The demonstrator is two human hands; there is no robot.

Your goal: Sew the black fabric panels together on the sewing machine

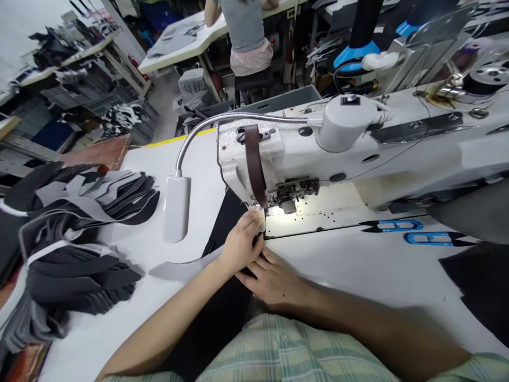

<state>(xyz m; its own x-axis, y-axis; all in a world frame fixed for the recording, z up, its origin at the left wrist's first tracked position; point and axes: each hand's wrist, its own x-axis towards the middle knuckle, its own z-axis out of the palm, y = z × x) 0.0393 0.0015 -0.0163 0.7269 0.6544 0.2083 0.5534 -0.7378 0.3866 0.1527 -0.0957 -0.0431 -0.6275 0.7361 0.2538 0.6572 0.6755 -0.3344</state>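
Note:
A piece of black fabric [228, 225] lies under the head of a white sewing machine [278, 159] and runs down towards my lap. My left hand [242, 241] is closed on this fabric right by the needle area, with something pale at its fingertips. Just below and touching it, my right hand [274, 280] has its fingers bent onto the fabric; part of them is hidden beneath the left hand. A narrow grey strip [178, 269] reaches out to the left from under my left wrist. The brown strap [254, 164] hangs down the machine's front, above my fingers.
Bundles of grey and black cut pieces [79, 276] lie at the left. A lamp [177, 209] on a bendy metal arm hangs near my left hand. Two blue-handled thread snips [397, 226] and black fabric [477, 286] lie at the right. A person [246, 37] sits at a far table.

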